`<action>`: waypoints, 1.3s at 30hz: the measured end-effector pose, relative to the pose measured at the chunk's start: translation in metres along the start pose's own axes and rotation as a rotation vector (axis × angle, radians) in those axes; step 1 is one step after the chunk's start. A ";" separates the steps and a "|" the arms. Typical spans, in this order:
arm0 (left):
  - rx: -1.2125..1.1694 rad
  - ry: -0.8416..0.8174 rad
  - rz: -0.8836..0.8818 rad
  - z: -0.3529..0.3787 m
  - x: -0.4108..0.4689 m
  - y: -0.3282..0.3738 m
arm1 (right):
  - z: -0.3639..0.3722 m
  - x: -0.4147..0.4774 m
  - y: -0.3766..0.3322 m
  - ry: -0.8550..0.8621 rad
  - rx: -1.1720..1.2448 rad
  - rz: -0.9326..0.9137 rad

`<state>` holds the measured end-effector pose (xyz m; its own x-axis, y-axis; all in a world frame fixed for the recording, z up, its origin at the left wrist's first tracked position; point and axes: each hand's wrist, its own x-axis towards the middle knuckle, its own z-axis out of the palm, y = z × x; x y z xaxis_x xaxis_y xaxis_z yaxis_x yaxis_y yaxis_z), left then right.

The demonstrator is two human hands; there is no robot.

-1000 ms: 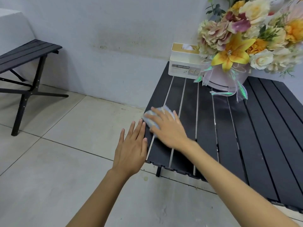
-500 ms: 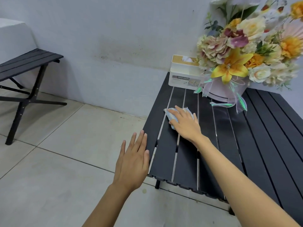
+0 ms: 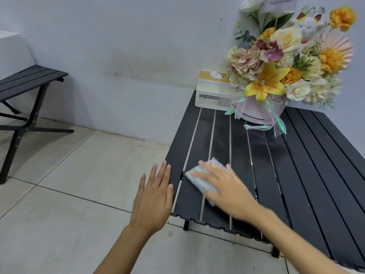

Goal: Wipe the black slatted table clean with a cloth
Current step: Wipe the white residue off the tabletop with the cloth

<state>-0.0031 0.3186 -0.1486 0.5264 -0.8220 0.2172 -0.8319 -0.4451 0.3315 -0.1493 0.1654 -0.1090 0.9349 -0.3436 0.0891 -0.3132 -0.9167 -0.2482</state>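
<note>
Cloth (image 3: 198, 175) lies pressed on the black slatted table (image 3: 296, 175) under the right hand (image 3: 230, 191), fingers straight; at its nine o'clock the left hand (image 3: 154, 196) is flat, fingers straight.

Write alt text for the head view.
A person's right hand presses a pale cloth on a black slatted table; the left hand hovers open beside its edge. A tissue box and flower bouquet stand at the far end.

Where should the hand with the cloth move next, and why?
Probably a push away along the slats toward the tissue holder. The right hand presses the cloth flat near the table's near left corner, and a long bare stretch of slats lies beyond it. The left hand hovers open beside the edge.
</note>
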 end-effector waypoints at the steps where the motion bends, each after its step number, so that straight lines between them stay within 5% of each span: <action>1: 0.000 -0.012 -0.011 -0.003 0.000 0.001 | -0.001 0.017 0.017 0.069 -0.077 0.023; 5: 0.005 -0.074 -0.074 -0.010 0.000 0.006 | -0.006 0.079 0.065 0.073 0.061 0.443; 7: 0.017 -0.105 -0.073 -0.012 0.000 0.006 | -0.002 0.092 0.068 0.073 0.065 0.489; 16: 0.099 -0.070 -0.065 -0.006 0.014 0.047 | -0.004 -0.051 0.001 -0.102 0.106 -0.031; 19: 0.094 -0.043 0.017 0.007 0.017 0.052 | -0.020 -0.092 0.019 -0.158 0.145 -0.062; 26: 0.095 -0.010 0.011 0.009 0.016 0.050 | -0.032 -0.008 0.126 0.014 0.036 0.374; 31: 0.142 0.018 0.001 0.013 0.018 0.048 | -0.021 0.044 0.137 0.073 0.031 0.557; 39: 0.140 0.013 -0.005 0.012 0.017 0.049 | -0.004 -0.062 0.033 -0.022 0.088 0.043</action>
<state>-0.0370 0.2790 -0.1403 0.5322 -0.8153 0.2280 -0.8451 -0.4954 0.2012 -0.2185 0.1561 -0.1186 0.9246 -0.3769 0.0552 -0.3384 -0.8793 -0.3351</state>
